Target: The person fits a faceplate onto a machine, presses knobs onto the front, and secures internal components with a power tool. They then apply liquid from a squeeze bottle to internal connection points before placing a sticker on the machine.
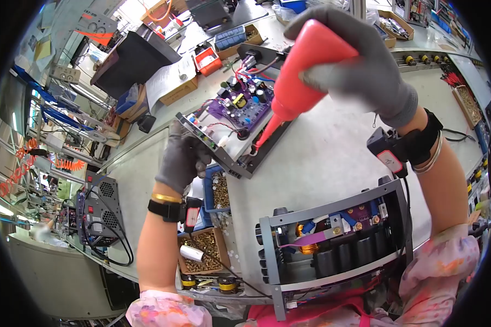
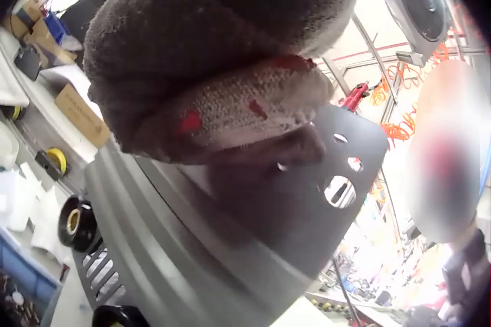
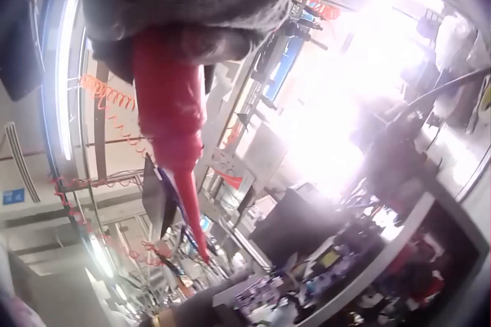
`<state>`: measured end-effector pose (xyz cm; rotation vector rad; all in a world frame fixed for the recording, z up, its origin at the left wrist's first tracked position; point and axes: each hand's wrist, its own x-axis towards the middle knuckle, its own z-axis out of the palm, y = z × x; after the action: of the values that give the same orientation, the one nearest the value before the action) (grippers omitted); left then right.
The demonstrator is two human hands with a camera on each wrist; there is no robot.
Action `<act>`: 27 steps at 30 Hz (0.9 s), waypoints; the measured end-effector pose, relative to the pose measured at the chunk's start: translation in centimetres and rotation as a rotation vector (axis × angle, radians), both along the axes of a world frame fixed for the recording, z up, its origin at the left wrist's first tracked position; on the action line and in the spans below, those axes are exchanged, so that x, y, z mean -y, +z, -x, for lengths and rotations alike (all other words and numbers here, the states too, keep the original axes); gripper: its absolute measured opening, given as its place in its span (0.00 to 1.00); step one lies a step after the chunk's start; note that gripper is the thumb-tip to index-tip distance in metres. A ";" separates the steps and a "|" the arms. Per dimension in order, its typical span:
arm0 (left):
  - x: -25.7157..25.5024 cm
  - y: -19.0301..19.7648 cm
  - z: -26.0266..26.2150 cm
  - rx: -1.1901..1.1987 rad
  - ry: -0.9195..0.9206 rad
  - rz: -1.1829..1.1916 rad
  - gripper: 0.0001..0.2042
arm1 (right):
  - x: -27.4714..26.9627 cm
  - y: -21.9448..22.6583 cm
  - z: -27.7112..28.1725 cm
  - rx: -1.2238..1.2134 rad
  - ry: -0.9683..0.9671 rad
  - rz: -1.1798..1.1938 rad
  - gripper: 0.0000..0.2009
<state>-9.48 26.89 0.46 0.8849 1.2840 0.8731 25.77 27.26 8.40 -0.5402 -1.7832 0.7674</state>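
Grey workbench (cluttered workshop): right hand squeezes red bottle; left hand grips chassis.

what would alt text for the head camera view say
A gloved right hand grips a red squeeze bottle, its nozzle tip down at the edge of an open metal chassis holding a purple circuit board, while the gloved left hand holds the chassis's near end. A second open unit sits nearer on the grey workbench.

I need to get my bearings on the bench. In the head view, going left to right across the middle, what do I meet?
Black box with vent holes → left hand gripping the tilted chassis edge → purple circuit board → red squeeze bottle in the right hand → wrist camera on the right forearm.
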 end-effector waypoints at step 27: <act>28.9 -8.9 -7.3 -0.517 -0.138 -0.133 0.24 | -2.1 -12.1 5.5 0.151 0.215 -0.180 0.24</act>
<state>-2.14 -2.04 -8.48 1.3477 1.5934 0.6448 20.26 29.33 -3.73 -0.2956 -2.0513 0.7171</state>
